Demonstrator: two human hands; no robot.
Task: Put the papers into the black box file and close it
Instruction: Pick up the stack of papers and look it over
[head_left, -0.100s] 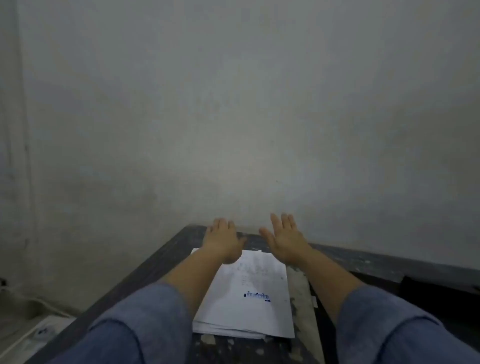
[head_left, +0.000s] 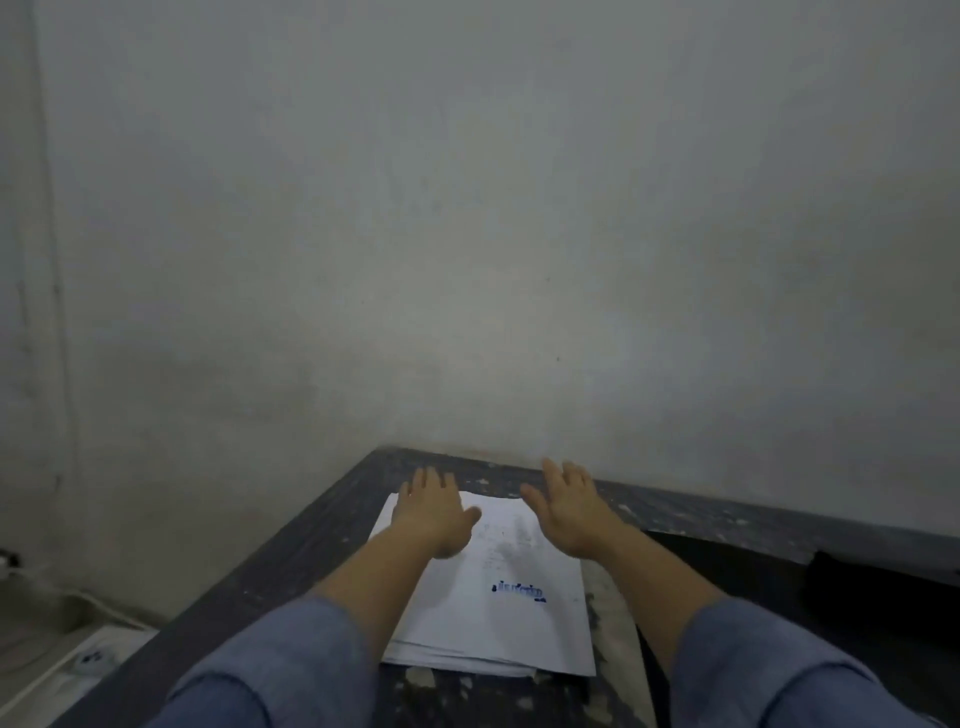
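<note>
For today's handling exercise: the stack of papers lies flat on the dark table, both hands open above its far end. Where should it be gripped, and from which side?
Probably by its two long side edges, left hand from the left, right hand from the right. The stack of papers lies flat with uneven lower sheets, so pinching both edges should keep it together.

White papers (head_left: 498, 613) sit in a flat, loose stack, blue stamp on top. Black box file (head_left: 779, 587) lies just beside them on the right, mostly hidden.

The blue stamp (head_left: 518, 591) on the papers (head_left: 498, 613) is too blurred to read; the black box file (head_left: 878, 582) runs off the right edge.
</note>
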